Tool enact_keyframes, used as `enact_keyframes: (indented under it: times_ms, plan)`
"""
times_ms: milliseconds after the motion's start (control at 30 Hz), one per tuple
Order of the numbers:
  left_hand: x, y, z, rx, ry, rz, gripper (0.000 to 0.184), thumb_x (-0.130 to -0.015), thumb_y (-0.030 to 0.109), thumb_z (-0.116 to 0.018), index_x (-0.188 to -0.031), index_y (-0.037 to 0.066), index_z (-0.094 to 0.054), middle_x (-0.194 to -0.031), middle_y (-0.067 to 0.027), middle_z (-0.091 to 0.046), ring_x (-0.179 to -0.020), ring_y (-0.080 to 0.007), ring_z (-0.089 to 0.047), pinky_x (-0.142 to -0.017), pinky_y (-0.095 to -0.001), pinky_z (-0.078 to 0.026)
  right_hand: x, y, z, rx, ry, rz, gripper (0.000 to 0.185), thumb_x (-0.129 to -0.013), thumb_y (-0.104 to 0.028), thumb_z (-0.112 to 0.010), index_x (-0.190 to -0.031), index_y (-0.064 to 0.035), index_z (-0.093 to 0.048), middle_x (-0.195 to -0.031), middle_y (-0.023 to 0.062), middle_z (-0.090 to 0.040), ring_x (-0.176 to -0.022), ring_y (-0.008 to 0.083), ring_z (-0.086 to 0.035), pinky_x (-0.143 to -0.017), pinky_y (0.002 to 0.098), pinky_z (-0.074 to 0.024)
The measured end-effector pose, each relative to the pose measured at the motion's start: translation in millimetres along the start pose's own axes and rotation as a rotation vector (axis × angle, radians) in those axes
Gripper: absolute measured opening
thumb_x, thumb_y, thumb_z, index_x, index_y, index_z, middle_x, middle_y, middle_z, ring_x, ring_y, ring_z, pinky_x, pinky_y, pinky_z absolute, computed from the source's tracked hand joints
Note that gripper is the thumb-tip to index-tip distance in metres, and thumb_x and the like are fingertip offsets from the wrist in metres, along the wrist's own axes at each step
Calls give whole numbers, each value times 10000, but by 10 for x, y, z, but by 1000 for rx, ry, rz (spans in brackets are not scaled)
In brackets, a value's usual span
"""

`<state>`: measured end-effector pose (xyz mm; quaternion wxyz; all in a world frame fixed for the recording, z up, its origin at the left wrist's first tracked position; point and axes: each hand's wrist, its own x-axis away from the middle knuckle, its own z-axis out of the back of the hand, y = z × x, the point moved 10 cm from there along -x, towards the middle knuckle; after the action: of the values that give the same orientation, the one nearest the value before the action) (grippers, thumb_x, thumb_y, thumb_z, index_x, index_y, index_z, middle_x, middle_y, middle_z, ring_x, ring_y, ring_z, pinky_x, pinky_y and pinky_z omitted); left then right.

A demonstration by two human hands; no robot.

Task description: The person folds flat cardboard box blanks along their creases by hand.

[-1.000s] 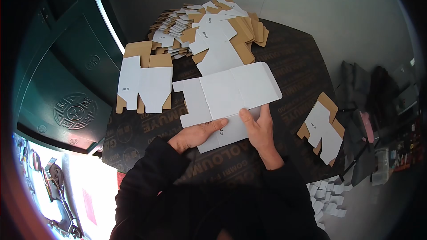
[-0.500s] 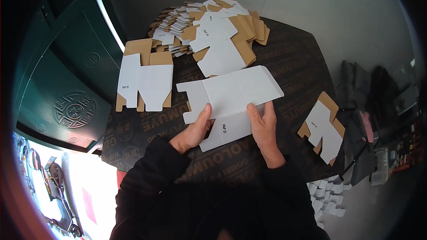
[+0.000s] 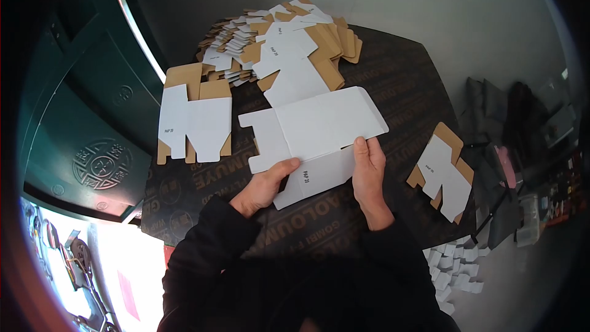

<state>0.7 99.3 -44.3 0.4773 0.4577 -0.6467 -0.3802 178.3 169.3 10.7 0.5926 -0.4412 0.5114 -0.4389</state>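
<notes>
A white cardboard box (image 3: 326, 124), partly unfolded with flaps at its left end and "PAP 20" printed on its near panel, is held above the dark table. My left hand (image 3: 265, 185) grips its lower left part, thumb on the white surface and fingers hidden beneath. At the right, my right hand (image 3: 369, 175) pinches the near edge by the crease, thumb and forefinger close together. Beyond the box lies a heap of flat box blanks (image 3: 298, 61), white on one face and brown on the other.
One flattened box (image 3: 203, 117) lies at the table's left, another (image 3: 444, 175) near its right edge. The dark printed tabletop (image 3: 399, 74) has angled corners. Several white folded pieces (image 3: 455, 270) sit low at the right. A green door (image 3: 80, 117) stands at the left.
My left thumb has slid a little right along the box, and my right thumb and forefinger have come together at its near edge. The whole view has shifted slightly.
</notes>
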Motion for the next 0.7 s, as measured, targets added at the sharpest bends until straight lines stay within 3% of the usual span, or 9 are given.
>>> enact_keyframes:
  times_ms: [100, 300, 467, 600, 700]
  plan:
    - [59, 147, -11, 128, 50, -39, 547, -948, 330, -488, -1321, -66, -431, -1289, -214, -520, -1130, -268, -533, -994, -337, -391, 6, -176, 7, -66, 78, 162, 266, -975, -165, -441, -1139, 33, -510, -1011, 130, -579, -851, 172, -523, -802, 292, -422]
    - [85, 220, -16, 173, 62, -59, 556, -945, 322, -497, -1325, -77, -421, -1310, -235, -495, -1141, -278, -523, -997, -348, -390, 83, -299, -87, -49, 43, 208, 279, -975, -193, -441, -1126, 27, -523, -1021, 116, -568, -875, 156, -493, -816, 272, -391]
    - [109, 220, 43, 172, 92, -17, 562, -945, 322, -496, -1327, -82, -415, -1312, -240, -490, -1141, -279, -523, -995, -347, -391, 111, -193, -309, -88, -254, 184, 298, -941, -202, -509, -1135, 23, -529, -1031, 129, -577, -863, 176, -493, -807, 271, -387]
    - [91, 263, 97, 154, 99, -61, 557, -948, 326, -490, -1325, -78, -424, -1314, -235, -491, -1137, -277, -527, -993, -343, -391, 187, -444, -410, 357, -290, 466, 322, -890, -212, -567, -1110, 22, -545, -1045, 140, -585, -854, 212, -497, -800, 288, -393]
    - [78, 258, 130, 123, 116, -60, 560, -949, 333, -487, -1325, -77, -425, -1315, -233, -492, -1137, -274, -527, -993, -339, -390, 171, -436, -411, 379, -324, 506, 351, -872, -219, -587, -1122, 25, -548, -1058, 148, -588, -877, 234, -505, -813, 305, -400]
